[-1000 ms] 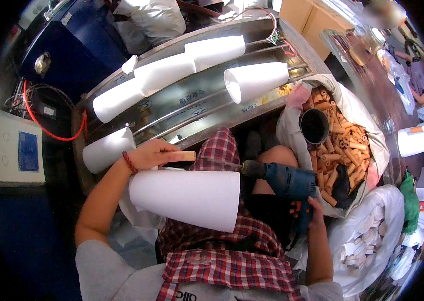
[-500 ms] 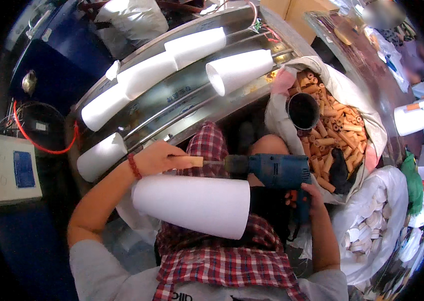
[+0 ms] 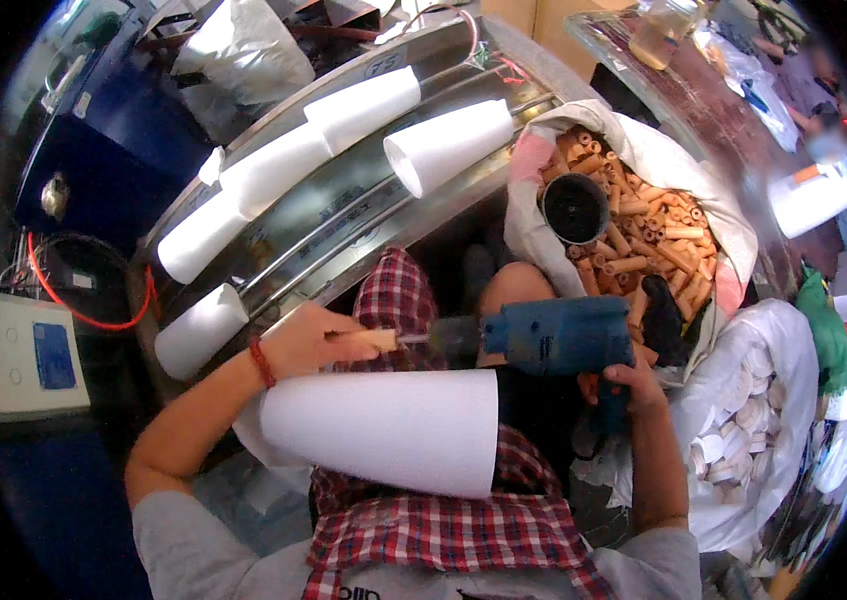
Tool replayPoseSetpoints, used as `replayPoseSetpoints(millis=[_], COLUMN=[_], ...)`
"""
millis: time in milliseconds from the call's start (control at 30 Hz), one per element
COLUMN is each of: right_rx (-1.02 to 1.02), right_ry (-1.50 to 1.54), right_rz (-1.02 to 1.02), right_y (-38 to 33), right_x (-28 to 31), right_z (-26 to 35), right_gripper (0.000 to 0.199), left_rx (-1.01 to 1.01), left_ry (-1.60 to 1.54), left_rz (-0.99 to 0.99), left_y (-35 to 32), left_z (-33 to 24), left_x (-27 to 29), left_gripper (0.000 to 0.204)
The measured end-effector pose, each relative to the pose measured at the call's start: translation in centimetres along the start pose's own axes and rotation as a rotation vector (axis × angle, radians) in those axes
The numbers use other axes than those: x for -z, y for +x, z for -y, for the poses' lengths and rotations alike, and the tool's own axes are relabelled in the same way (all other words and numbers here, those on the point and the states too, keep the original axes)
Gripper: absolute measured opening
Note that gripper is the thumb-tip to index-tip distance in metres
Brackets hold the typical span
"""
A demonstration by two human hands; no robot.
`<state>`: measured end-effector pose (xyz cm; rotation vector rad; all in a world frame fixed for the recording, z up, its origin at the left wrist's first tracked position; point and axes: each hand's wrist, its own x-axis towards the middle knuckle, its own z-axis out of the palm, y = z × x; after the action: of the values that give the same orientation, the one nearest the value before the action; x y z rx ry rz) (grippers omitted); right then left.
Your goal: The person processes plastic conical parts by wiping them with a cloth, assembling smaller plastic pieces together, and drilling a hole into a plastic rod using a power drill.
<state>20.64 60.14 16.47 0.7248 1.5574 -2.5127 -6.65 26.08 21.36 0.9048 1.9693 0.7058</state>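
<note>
My left hand (image 3: pixel 308 338) pinches a short tan tube (image 3: pixel 381 341) between thumb and fingertips. In my right hand (image 3: pixel 636 384) is the grip of a blue electric drill (image 3: pixel 558 335), whose chuck points left. Its thin bit (image 3: pixel 413 339) meets the tube's right end; how deep it goes cannot be made out. Across my lap, below the drill, lies a large white tapered sleeve (image 3: pixel 383 430). A red-and-white checked apron (image 3: pixel 433 530) lies under it.
Ahead, a metal trough (image 3: pixel 343 235) with rods holds several white sleeves (image 3: pixel 273 168). To the right, a white sack (image 3: pixel 733 225) holds many tan tubes and a dark cup (image 3: pixel 575 208). Nearer is a plastic bag (image 3: pixel 788 440) of white pieces. A blue cabinet (image 3: pixel 108 150) stands left.
The whole view has shifted slightly. The tan tube now tilts a little in my left hand, and the drill and my right hand sit slightly farther right. Both hands keep their hold.
</note>
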Motion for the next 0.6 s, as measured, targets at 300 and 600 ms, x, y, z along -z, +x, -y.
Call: replayPoseSetpoints(millis=[300,600], right_rx=[0.122,0.358], right_ry=[-0.081,0.36], right_rz=[0.066,-0.46], right_y=[-3.2,1.8], right_x=[0.4,3.9], right_z=[5.2,8.0], right_gripper=[0.05,0.038], left_rx=[0.033,-0.024], left_ry=[0.085,0.362], left_rz=[-0.15,-0.246], left_y=[-3.0,-4.9], left_z=[1.1,-2.9], left_x=[-3.5,-5.8], left_gripper=[0.035,0.048])
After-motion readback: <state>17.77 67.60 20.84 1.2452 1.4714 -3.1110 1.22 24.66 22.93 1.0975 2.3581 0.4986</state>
